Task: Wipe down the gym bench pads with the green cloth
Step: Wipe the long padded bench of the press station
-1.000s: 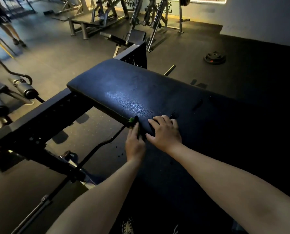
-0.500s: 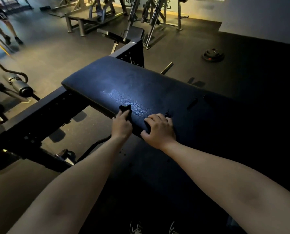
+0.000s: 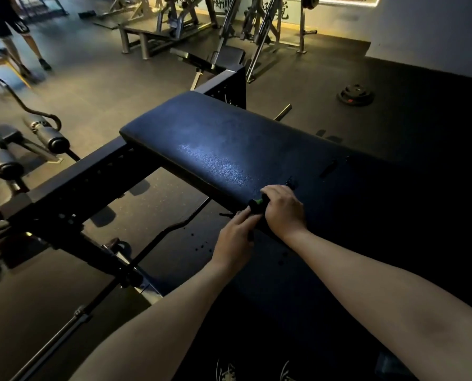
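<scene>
The dark padded bench pad (image 3: 215, 149) runs from centre left to the right, with a wet sheen in its middle. My left hand (image 3: 236, 236) is at the pad's near edge and grips the green cloth (image 3: 257, 204). The cloth looks mostly dark, bunched against the edge, with only a small green patch showing. My right hand (image 3: 283, 210) rests on the pad just right of the cloth. Its fingers are bent and their tips touch the bunch.
A black steel frame (image 3: 72, 185) extends left from the pad, with a bar (image 3: 157, 237) on the floor below it. Padded rollers (image 3: 50, 138) sit at far left and a weight plate (image 3: 355, 95) lies at back right. A person (image 3: 15, 31) walks at top left.
My left hand slid the cloth left along the pad's near edge, then back right until it met my right hand. My right hand stayed on the pad and its fingers bent more.
</scene>
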